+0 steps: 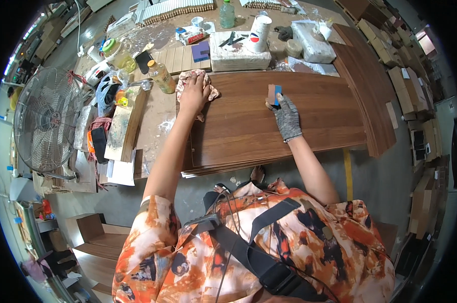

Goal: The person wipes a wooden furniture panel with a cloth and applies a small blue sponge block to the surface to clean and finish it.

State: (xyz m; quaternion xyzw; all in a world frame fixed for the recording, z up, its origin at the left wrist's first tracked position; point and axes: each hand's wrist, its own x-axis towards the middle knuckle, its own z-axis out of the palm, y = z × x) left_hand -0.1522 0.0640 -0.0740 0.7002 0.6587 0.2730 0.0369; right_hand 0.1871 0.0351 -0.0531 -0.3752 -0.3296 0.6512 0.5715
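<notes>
A stack of dark brown wood-grain boards lies before me on the table. My left hand, bare, presses down over a crumpled white-and-red rag at the top board's far left corner, its fingers curled on the cloth. My right hand wears a grey knit glove with bare fingertips. Between its thumb and fingers it grips a small flat scraper-like piece, half blue and half brown, just over the board. Its exact kind is hard to make out.
Beyond the boards stand a yellow bottle, a foam block with a white cup on it, and a wrapped white packet. A fan is at the left. More brown boards lie along the right.
</notes>
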